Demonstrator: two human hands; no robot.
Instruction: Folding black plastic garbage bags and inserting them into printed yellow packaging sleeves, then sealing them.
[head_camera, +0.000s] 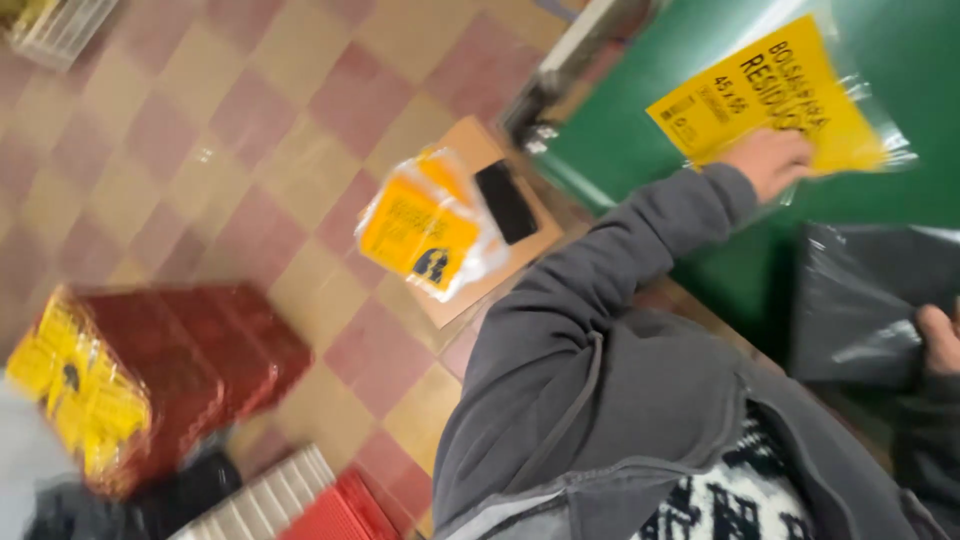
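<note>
Two hands at work over a green bench, each on a plastic bag.

Left hand (770, 160) pinches the lower edge of a clear bag with a yellow label (775, 95), lying on the green bench (620, 140). Right hand (940, 340), at the frame's edge, grips a dark grey bag (860, 300) just beside it. Down on the checkered floor (200, 150) a packet of yellow-labelled bags (425, 230) rests on a cardboard sheet (480, 285); well apart, a red bundle (170, 370) sits near the person's side.

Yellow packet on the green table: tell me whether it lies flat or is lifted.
Flat, as far as shows: the yellow packet lies on the green table, with the left hand pressing its lower edge.
</note>
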